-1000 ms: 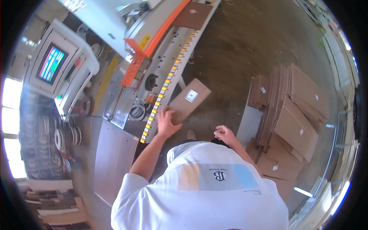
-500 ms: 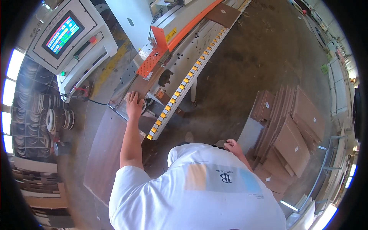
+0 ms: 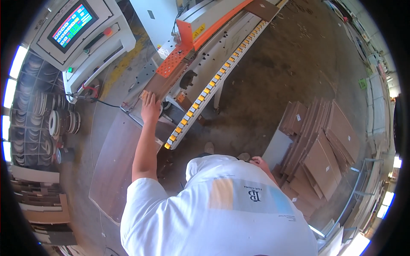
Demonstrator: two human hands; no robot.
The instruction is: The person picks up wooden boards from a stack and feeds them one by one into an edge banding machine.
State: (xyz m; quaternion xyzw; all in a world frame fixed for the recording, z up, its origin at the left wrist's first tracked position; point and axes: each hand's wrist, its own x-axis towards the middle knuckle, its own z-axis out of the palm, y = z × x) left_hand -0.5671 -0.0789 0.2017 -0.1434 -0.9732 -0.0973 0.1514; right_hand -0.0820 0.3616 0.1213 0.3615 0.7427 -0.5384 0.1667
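Note:
My left hand [image 3: 150, 109] reaches forward, its fingers laid on the near end of a narrow brown panel [image 3: 165, 83]. The panel lies on the bed of a long machine [image 3: 222, 38], pointing in under the orange guard [image 3: 185, 45]. My right hand [image 3: 258, 161] hangs low by my hip with nothing in it, close to a stack of brown panels [image 3: 322, 147] on the floor at my right. My white shirt fills the bottom of the view and hides my lower body.
A rail of yellow rollers [image 3: 205, 91] runs along the machine's near side. A control console with a lit screen [image 3: 72, 25] stands at the upper left, reels of edge tape [image 3: 60, 123] below it. A large brown board [image 3: 113, 170] lies at my left. Another panel [image 3: 261, 7] rides far down the machine.
My left hand carried the brown panel from over the roller rail leftward onto the machine bed and now presses its end toward the orange guard. My right hand stayed low by my side.

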